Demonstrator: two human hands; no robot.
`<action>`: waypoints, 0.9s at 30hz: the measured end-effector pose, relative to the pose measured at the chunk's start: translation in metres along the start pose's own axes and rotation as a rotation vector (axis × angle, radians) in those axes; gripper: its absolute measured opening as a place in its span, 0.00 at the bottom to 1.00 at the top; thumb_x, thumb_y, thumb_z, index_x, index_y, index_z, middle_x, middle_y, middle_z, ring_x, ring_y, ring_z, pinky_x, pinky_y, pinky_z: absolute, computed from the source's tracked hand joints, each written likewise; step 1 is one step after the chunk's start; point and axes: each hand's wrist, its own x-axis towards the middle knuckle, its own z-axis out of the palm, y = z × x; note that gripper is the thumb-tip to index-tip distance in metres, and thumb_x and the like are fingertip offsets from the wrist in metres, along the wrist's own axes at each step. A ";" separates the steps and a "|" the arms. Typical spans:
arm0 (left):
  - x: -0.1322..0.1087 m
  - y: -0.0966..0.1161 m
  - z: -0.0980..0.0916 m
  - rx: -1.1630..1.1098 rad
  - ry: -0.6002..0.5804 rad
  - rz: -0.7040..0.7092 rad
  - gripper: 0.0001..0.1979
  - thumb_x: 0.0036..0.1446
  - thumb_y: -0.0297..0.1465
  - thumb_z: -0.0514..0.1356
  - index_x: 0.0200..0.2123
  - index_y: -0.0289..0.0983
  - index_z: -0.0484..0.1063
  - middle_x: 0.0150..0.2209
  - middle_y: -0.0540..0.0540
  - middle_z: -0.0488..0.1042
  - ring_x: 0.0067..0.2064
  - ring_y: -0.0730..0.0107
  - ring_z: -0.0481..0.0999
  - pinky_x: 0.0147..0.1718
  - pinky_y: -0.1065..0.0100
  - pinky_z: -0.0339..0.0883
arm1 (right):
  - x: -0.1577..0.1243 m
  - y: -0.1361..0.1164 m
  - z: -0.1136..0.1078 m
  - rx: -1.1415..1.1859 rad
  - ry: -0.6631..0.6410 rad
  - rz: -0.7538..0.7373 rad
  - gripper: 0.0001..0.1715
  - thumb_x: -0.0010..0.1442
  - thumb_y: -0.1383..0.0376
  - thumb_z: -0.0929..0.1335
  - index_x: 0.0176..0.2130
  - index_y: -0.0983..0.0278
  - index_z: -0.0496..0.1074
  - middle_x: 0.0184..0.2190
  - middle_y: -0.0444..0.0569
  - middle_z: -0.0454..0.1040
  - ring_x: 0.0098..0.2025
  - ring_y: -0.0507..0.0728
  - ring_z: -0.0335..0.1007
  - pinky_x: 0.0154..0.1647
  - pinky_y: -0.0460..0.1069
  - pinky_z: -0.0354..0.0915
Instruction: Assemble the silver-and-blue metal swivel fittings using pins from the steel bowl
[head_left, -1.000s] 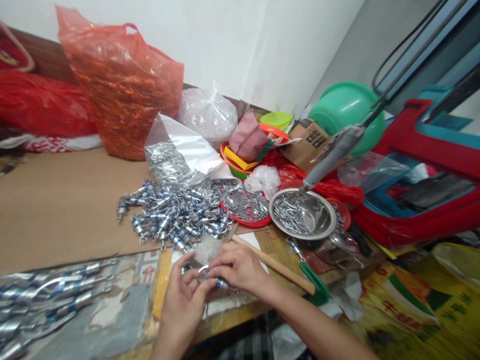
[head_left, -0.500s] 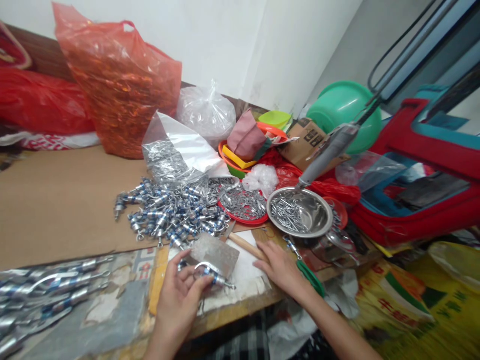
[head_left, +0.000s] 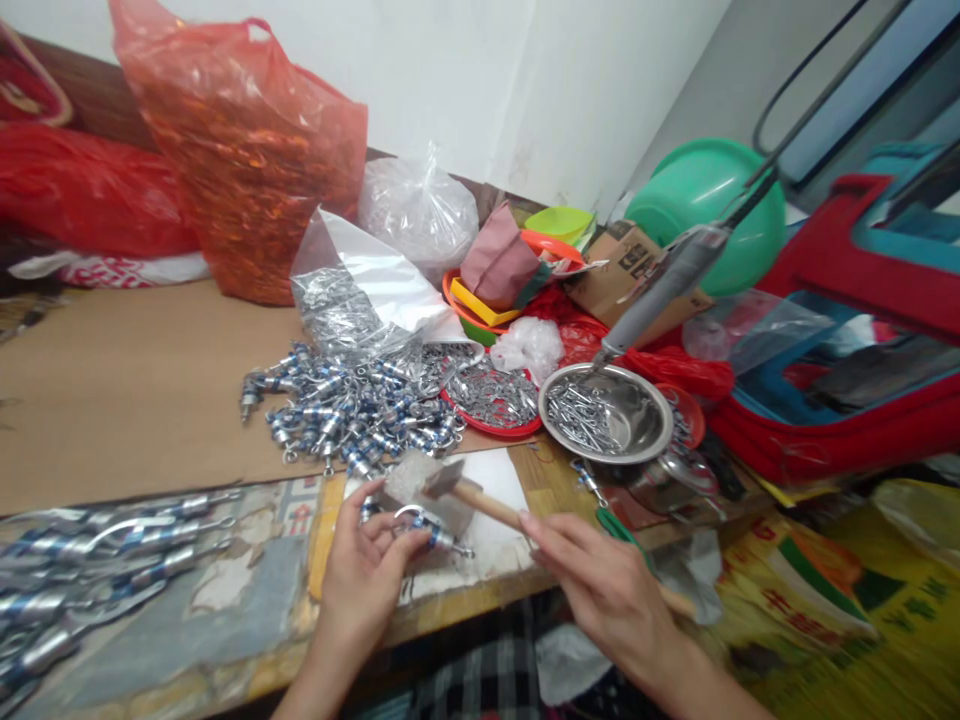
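My left hand (head_left: 371, 550) is closed on a silver metal hook fitting with a blue band (head_left: 431, 530), its ringed end pointing right. It lies over a grey metal block (head_left: 409, 478) on a white sheet (head_left: 504, 475). In my right hand (head_left: 604, 580) is a hammer (head_left: 487, 503), gripped by its wooden handle. The hammer head is raised just above the block and the fitting; whether it touches either I cannot tell. Beyond my left hand is a heap of similar blue-banded fittings (head_left: 337, 410).
More fittings (head_left: 90, 570) lie in rows at the left. A steel bowl (head_left: 652, 425) of small metal pins and a red dish (head_left: 499, 432) of metal pieces stand behind the block. A grey-handled tool (head_left: 664, 290) hangs over the bowl. Cardboard (head_left: 120, 400) covers the back left.
My right hand has taken up the hammer by its handle and lifted it leftward over the block. My left hand keeps hold of the fitting. The view has shifted slightly.
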 end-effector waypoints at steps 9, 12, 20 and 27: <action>0.000 0.001 -0.001 0.010 0.002 0.001 0.34 0.35 0.27 0.66 0.47 0.41 0.55 0.22 0.55 0.72 0.24 0.69 0.75 0.26 0.66 0.73 | -0.013 0.000 0.010 -0.020 0.009 0.022 0.24 0.58 0.73 0.59 0.53 0.57 0.62 0.34 0.48 0.72 0.33 0.52 0.69 0.32 0.44 0.65; 0.001 0.001 -0.001 0.022 0.018 0.007 0.35 0.35 0.27 0.66 0.47 0.40 0.55 0.22 0.55 0.72 0.25 0.70 0.76 0.27 0.67 0.73 | -0.011 -0.002 0.007 0.004 0.060 0.038 0.24 0.58 0.73 0.59 0.53 0.58 0.61 0.35 0.48 0.72 0.33 0.52 0.69 0.33 0.44 0.65; 0.000 0.001 -0.001 0.064 0.022 -0.020 0.33 0.34 0.30 0.66 0.47 0.40 0.59 0.23 0.55 0.73 0.26 0.68 0.76 0.28 0.67 0.73 | -0.007 0.010 0.022 0.137 0.015 0.188 0.22 0.58 0.69 0.60 0.52 0.59 0.64 0.35 0.49 0.73 0.36 0.53 0.70 0.35 0.46 0.66; 0.003 0.017 -0.012 0.646 -0.016 0.122 0.12 0.36 0.42 0.62 0.22 0.39 0.76 0.31 0.44 0.77 0.37 0.58 0.75 0.40 0.61 0.68 | 0.027 0.052 0.040 0.198 -0.167 0.417 0.17 0.57 0.62 0.63 0.44 0.65 0.72 0.39 0.51 0.75 0.40 0.56 0.71 0.41 0.49 0.66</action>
